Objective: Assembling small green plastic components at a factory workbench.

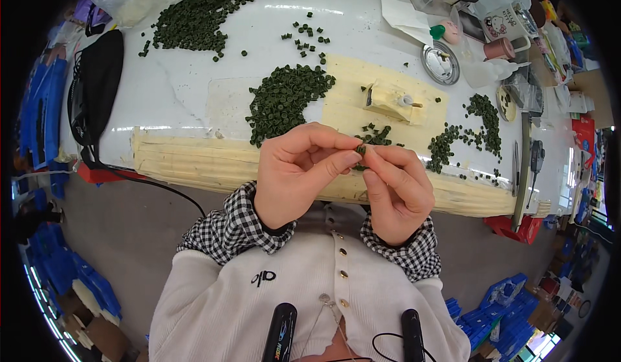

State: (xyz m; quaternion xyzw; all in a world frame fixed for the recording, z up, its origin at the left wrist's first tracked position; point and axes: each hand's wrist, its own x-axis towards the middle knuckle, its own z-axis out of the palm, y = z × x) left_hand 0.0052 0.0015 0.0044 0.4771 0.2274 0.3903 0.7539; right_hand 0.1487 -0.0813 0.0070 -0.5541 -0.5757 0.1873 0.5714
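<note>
Between the thumb and forefinger of my left hand (297, 171) is a small dark green ring-like part (360, 149). My right hand (401, 191) is closed beside it, its fingertips touching or almost touching the part; what it pinches, if anything, is hidden. Just behind my hands lies a small group of green parts (381, 134), partly covered by the fingers. A larger heap of green parts (284, 100) sits left of them. Farther back, a cream taped block (391, 101) with a white peg rests on yellow tape (352, 71).
A big pile of dark green parts (200, 13) spreads at the far left, and another group (443, 145) lies to the right. A round metal lid (440, 63), a white squeeze bottle (485, 72) and a pink cup (499, 48) stand back right. A black bag (100, 90) hangs left.
</note>
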